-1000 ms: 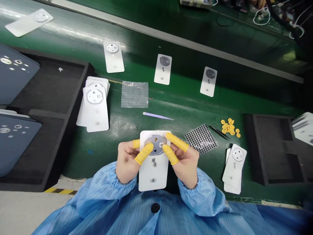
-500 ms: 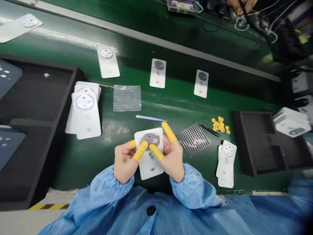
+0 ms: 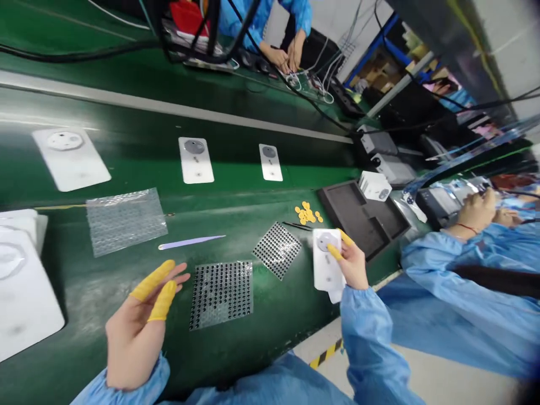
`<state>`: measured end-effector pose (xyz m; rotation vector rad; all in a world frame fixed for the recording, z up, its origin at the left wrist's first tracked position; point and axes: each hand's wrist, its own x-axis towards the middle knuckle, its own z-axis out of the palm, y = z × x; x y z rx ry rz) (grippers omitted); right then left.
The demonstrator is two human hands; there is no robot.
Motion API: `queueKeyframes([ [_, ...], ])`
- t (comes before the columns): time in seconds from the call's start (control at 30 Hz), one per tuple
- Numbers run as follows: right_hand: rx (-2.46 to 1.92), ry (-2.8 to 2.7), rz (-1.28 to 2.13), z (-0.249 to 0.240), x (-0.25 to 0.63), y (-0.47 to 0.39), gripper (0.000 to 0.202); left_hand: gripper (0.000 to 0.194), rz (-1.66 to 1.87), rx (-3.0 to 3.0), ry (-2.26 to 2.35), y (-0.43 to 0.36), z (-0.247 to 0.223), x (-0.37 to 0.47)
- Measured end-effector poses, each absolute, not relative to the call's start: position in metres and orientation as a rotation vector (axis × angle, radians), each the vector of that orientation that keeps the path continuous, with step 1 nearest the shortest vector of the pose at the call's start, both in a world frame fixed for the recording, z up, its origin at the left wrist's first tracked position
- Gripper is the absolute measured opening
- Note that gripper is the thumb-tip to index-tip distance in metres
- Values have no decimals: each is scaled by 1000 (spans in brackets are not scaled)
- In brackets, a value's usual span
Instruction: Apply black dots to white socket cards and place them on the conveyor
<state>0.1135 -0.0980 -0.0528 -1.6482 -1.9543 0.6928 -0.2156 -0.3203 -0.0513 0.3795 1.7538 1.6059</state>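
Holding a white panel (image 3: 324, 273) near its top right corner, the right hand (image 3: 354, 267) has its grip closed, pinching the panel between a yellow-tipped thumb and finger. This panel lies over another panel (image 3: 336, 295), whose lower end shows beneath, at the right side of the desk (image 3: 287, 315). The left hand (image 3: 137, 337) hovers palm inward at the near left, its grip spread, thumb and fingers apart. Just beside its fingertips lies a dotted sheet (image 3: 221, 293); a second dotted sheet (image 3: 277, 250) lies between that one and the white panel. Purple tweezers (image 3: 192, 242) lie beyond the left hand, near bubble wrap (image 3: 126, 221). Black tweezers (image 3: 297, 226) and yellow finger covers (image 3: 307, 214) sit near a black tray (image 3: 352, 216).
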Motion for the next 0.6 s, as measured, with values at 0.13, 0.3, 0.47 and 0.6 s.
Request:
queueKeyframes([
  [0.13, -1698, -2075, 422, -56, 129, -64, 64, 54, 1626, 359, 1745, -312, -54, -216],
  [0.3, -1654, -2268, 398, -62, 19, 0, 56, 49, 1644, 432, 1727, -302, -61, -212],
  [0.47, -1879, -2266, 326, -71, -111, 61, 69, 45, 1700, 464, 1822, -307, -74, -217],
  [0.6, -2034, -2202, 289, -77, -142, 82, 63, 41, 1689, 432, 1846, -312, -82, -221],
])
